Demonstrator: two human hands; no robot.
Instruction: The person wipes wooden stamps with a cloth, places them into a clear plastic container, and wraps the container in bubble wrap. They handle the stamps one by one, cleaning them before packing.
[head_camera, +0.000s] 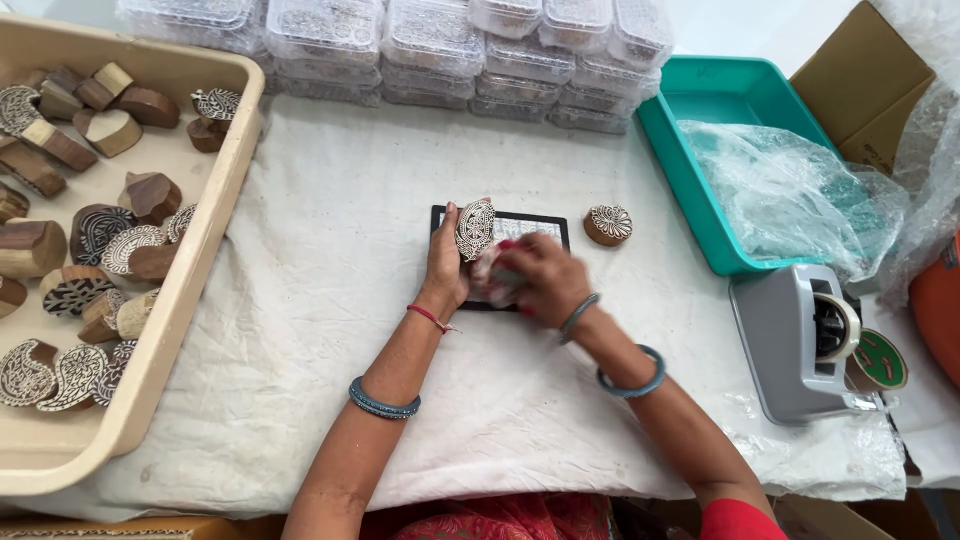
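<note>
My left hand (446, 262) holds a carved wooden printing block (475, 229) upright, its white patterned face turned up toward me. My right hand (545, 277), blurred with motion, grips a crumpled whitish cloth (493, 275) pressed against the lower part of that block. Both hands hover over a black-framed flat pad (520, 222) lying on the white cloth-covered table (330, 300). A round carved block (608, 224) rests just right of the pad.
A beige tray (215, 235) of several carved wooden blocks fills the left side. Stacked clear plastic boxes (440, 45) line the far edge. At right stand a teal bin (700, 190) with crumpled plastic wrap (790, 195), a grey tape dispenser (800, 340) and a cardboard box (865, 75).
</note>
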